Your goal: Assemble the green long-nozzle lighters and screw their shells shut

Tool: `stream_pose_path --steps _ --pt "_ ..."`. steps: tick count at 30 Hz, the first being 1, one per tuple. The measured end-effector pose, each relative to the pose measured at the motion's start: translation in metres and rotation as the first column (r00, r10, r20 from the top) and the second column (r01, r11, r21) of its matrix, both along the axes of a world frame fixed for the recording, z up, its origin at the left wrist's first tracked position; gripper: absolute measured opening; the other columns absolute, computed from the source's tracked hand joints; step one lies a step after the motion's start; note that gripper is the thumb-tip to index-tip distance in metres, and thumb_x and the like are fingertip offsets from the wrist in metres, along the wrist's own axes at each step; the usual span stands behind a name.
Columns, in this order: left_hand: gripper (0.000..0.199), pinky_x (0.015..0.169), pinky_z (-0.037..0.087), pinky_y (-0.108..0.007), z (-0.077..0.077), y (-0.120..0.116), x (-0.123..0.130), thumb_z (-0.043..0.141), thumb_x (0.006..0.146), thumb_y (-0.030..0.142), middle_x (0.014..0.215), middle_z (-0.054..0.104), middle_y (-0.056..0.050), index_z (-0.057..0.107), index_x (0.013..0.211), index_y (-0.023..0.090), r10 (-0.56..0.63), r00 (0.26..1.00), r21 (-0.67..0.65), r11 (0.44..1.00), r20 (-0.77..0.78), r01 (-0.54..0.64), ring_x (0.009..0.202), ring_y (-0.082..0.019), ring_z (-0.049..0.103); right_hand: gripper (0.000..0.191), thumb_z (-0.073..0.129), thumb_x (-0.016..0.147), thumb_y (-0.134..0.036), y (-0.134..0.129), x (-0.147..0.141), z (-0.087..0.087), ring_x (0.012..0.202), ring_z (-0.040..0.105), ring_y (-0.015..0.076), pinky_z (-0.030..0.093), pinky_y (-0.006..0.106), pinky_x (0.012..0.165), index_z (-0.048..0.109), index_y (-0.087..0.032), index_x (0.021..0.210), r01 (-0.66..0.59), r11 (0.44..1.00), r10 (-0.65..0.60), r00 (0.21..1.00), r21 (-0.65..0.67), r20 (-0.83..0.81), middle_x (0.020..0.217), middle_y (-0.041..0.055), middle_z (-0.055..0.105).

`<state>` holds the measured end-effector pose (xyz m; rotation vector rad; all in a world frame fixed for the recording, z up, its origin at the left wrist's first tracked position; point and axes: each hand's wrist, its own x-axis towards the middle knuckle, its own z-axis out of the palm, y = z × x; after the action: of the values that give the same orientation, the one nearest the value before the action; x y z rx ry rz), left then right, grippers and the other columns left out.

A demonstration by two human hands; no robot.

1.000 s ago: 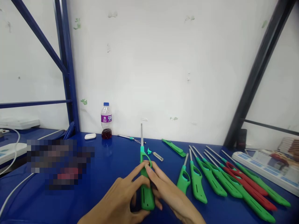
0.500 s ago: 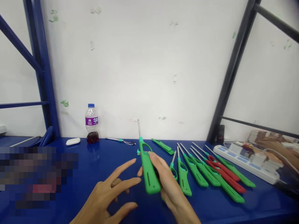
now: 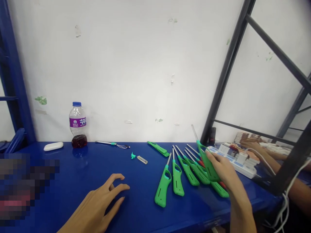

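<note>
Nearest, the left hand [image 3: 97, 204] is hanging open with its fingers loosely curled, holding nothing; whether it is touching the desk [image 3: 102, 174] is unclear. A second ago both hands were closing around one green lighter [image 3: 212, 170] at the middle; now only the right hand [image 3: 224, 166] is gripping it, around the handle by the trigger loop. It is carrying the lighter to the right, tip pointing up and tilting left, so the lighter is sitting over the far side of the row rather than between the hands. Whether it is touching those below is not clear.

Within the row, the nearest lighter [image 3: 161, 192] is now showing whole, where the right hand was partly covering it half a second earlier. The next lighter [image 3: 178, 183] is lying just beside it, and more green ones are fanning out to the right. The red lighters [image 3: 222, 185] are now mostly hiding behind the held one.

Farther back, the small teal piece [image 3: 132, 155] and the clear tube [image 3: 142, 160] are lying side by side, both coming back into full view. The green casing [image 3: 157, 148] and the metal rod with wires [image 3: 107, 143] are keeping their places near the wall [image 3: 121, 64]. The bottle [image 3: 79, 123] and white case [image 3: 53, 146] are appearing farther left because the view is turning right, and more of another person's arm [image 3: 297, 191] is showing beyond the power strip [image 3: 245, 169].
</note>
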<state>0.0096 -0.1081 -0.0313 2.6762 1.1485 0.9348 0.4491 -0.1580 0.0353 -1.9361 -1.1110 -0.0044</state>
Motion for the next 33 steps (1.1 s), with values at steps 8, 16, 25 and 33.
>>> stream_pose_path --steps 8,16,25,33 --pt "0.031 0.075 0.061 -0.027 -0.01 0.008 -0.004 0.049 0.104 0.033 0.137 0.063 -0.004 0.068 0.128 0.039 -0.004 1.0 0.035 0.999 -0.029 0.005 0.077 -0.015 0.074 0.053 0.055 0.086 -0.055 0.006 0.066 -0.044 0.105 0.072 0.0431 0.051 0.045 0.086 0.083 -0.016 0.109 0.155 0.948 -0.126 0.985 -0.277 0.12 0.1 0.0194 0.08" --pt "0.047 0.064 0.06 -0.025 -0.004 0.003 0.0 0.048 0.1 0.027 0.135 0.058 -0.004 0.047 0.145 0.04 0.029 0.998 -0.014 1.0 0.052 -0.028 0.062 -0.01 0.066 0.055 0.05 0.09 -0.056 0.016 0.077 -0.061 0.103 0.075 0.0413 0.054 0.045 0.086 0.083 -0.021 0.116 0.151 0.913 -0.093 0.981 -0.379 0.168 0.103 0.0165 0.081" --pt "0.036 0.052 0.059 -0.023 -0.002 0.005 0.0 0.055 0.099 0.031 0.144 0.043 -0.005 0.046 0.134 0.036 0.064 0.961 0.005 0.998 0.271 -0.067 0.046 0.0 0.059 0.058 0.049 0.089 -0.063 0.015 0.082 -0.062 0.096 0.077 0.0417 0.057 0.047 0.083 0.085 -0.019 0.105 0.177 0.904 -0.112 0.977 -0.39 0.183 0.09 0.0188 0.081" --pt "0.034 0.042 0.053 -0.016 -0.001 0.004 0.0 0.054 0.099 0.026 0.144 0.039 -0.004 0.046 0.13 0.037 -0.001 0.95 -0.01 1.0 0.311 0.004 0.043 0.003 0.059 0.065 0.039 0.091 -0.06 0.003 0.077 -0.044 0.099 0.074 0.0458 0.055 0.052 0.084 0.078 -0.012 0.112 0.265 0.937 -0.209 0.948 -0.227 0.242 0.093 0.0244 0.078"
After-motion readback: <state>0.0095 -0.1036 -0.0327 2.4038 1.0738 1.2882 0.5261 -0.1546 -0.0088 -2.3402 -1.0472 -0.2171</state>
